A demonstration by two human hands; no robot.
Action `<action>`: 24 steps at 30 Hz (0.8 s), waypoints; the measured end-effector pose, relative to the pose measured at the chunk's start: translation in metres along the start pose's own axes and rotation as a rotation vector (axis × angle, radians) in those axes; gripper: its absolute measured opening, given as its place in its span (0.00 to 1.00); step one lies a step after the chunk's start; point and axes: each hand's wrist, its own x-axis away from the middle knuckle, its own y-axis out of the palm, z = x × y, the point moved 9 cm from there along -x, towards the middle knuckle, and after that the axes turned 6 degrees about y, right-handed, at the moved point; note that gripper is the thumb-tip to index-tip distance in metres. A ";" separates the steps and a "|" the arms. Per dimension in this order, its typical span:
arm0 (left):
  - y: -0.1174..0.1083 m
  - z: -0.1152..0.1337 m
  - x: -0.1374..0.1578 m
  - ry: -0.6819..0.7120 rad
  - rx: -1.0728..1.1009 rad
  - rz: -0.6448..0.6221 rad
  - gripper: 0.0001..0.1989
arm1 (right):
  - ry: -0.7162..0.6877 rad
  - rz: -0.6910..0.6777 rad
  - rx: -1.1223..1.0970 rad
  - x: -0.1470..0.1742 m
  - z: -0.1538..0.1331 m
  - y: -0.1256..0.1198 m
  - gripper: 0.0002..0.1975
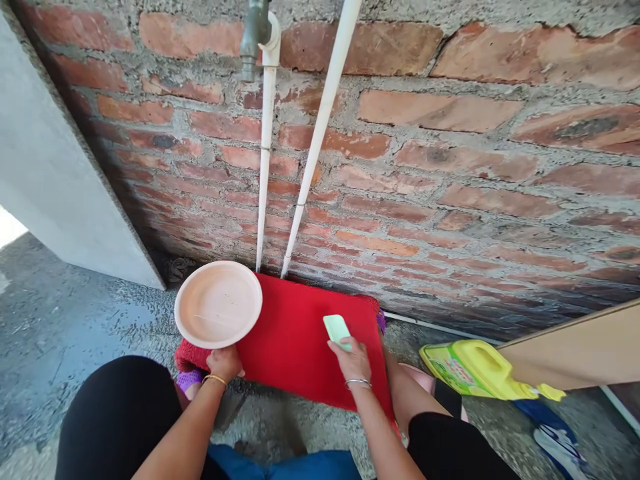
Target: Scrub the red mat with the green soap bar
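Note:
A red mat (305, 340) lies spread in front of me, its ends hanging over at both sides. My left hand (225, 363) is closed on the near rim of a pale pink plastic basin (220, 307), which is tilted towards me over the mat's left end. A little water seems to lie in the basin. Over the right part of the mat, my right hand (353, 360) grips a pale green, brush-like block (337, 329) with rounded corners. Its underside is hidden, so I cannot tell whether it has bristles.
Behind the mat rises a brick wall (450, 160) with two white pipes (320, 133) and a grey tap (249, 47). A yellow detergent jug (470, 368) lies at the right, near a tan board (580, 347) and a slipper (555, 443). Wet concrete floor (100, 293) extends left.

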 end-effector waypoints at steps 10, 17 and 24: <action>0.000 0.000 -0.002 0.001 0.009 -0.005 0.29 | -0.168 -0.259 0.006 0.085 -0.150 0.084 0.13; 0.004 -0.004 -0.007 -0.013 0.024 0.018 0.30 | -0.194 -0.244 0.117 0.076 -0.131 0.077 0.13; 0.003 -0.004 -0.004 -0.002 0.028 0.016 0.30 | 0.067 -0.152 0.149 0.013 -0.015 0.016 0.16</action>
